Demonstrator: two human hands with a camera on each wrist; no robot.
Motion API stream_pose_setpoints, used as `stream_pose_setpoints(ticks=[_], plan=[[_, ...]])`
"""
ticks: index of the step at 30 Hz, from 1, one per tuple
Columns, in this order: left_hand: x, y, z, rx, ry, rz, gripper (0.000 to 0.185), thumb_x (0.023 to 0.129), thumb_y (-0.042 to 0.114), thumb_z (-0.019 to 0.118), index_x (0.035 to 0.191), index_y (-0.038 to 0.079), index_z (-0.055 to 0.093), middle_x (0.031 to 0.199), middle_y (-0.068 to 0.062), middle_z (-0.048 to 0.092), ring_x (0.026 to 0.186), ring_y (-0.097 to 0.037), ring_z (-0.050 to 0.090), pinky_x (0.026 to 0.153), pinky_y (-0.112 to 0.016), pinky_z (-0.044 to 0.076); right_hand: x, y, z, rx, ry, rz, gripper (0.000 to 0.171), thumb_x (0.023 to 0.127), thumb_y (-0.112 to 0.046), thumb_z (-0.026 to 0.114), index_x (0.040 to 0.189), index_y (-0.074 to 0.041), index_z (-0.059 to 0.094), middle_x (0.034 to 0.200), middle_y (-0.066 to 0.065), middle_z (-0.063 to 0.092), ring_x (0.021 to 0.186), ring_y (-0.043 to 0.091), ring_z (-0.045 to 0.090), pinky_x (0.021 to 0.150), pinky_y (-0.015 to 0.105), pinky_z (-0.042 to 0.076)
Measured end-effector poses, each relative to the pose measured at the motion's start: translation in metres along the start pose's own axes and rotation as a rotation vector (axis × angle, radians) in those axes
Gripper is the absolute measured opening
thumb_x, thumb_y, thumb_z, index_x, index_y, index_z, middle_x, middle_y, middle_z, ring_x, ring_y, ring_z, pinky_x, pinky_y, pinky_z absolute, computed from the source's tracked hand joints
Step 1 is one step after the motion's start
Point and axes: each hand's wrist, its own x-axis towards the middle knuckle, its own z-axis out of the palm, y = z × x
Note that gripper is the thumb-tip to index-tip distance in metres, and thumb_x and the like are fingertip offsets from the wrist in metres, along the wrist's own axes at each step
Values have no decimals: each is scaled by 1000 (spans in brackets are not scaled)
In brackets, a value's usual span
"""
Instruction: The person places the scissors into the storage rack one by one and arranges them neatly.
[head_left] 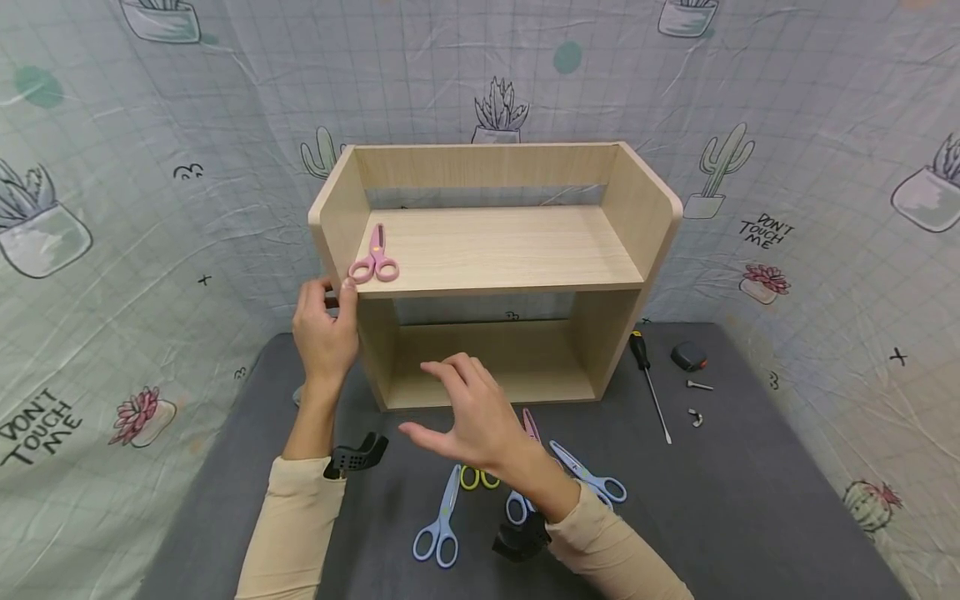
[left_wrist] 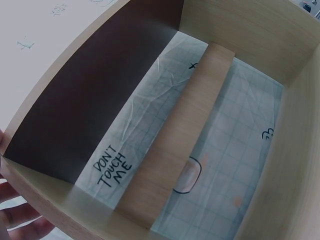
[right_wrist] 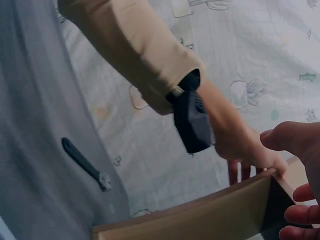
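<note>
A two-tier light wooden shelf (head_left: 495,250) stands on the dark table. My left hand (head_left: 326,329) grips its left side panel, thumb at the front edge and fingers round the outer side. In the left wrist view, fingers of the left hand (left_wrist: 22,217) show at the panel's edge, beside the shelf's interior (left_wrist: 260,30). Pink scissors (head_left: 377,255) lie on the upper board close to the left thumb. My right hand (head_left: 480,412) hovers before the lower compartment, thumb and fingers spread, holding nothing. Under it lie several scissors, including a blue pair (head_left: 449,496), partly hidden by the right arm.
Right of the shelf lie a screwdriver (head_left: 641,353), a black tape measure (head_left: 688,357), a bolt (head_left: 700,385) and a small metal piece (head_left: 696,418). Another blue pair of scissors (head_left: 585,475) is near the right wrist. The right wrist view shows an adjustable wrench (right_wrist: 82,160) on the table.
</note>
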Motion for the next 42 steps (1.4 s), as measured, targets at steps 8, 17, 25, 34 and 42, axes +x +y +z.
stream_pose_setpoints(ticks=[8,17,25,34,42], plan=[[3,0,1,-2,1,3,43,97,36,56,106,-6,64,108,-24,64,89,-40,65,80,-51,50,-27,1,15,-9,-37,21,69,74,-52,82,127,-13,61,109,0,58,97,13,57,80,27,51],[5,-1,2,3,-9,-6,44,97,37,55,108,-5,64,109,-23,64,90,-40,65,81,-51,50,-56,3,35,-29,-76,54,70,72,-54,82,124,-12,62,108,-1,59,97,14,59,80,29,52],[5,0,2,-7,-9,-2,43,97,35,55,107,-6,64,108,-24,63,90,-40,65,80,-50,50,-88,4,49,-26,-178,114,71,74,-57,79,126,-13,62,108,-2,59,97,11,57,84,28,51],[6,1,2,-9,-12,-3,44,96,35,55,107,-7,64,107,-25,63,90,-41,64,81,-55,50,-116,3,63,-54,-274,130,70,72,-57,79,124,-14,61,104,-4,55,96,11,56,83,27,51],[6,-1,2,-9,-15,-15,43,97,35,55,107,-6,64,108,-25,63,90,-41,64,81,-54,50,-134,4,71,-41,-420,175,72,74,-61,77,128,-16,60,107,-3,51,92,10,50,80,25,49]])
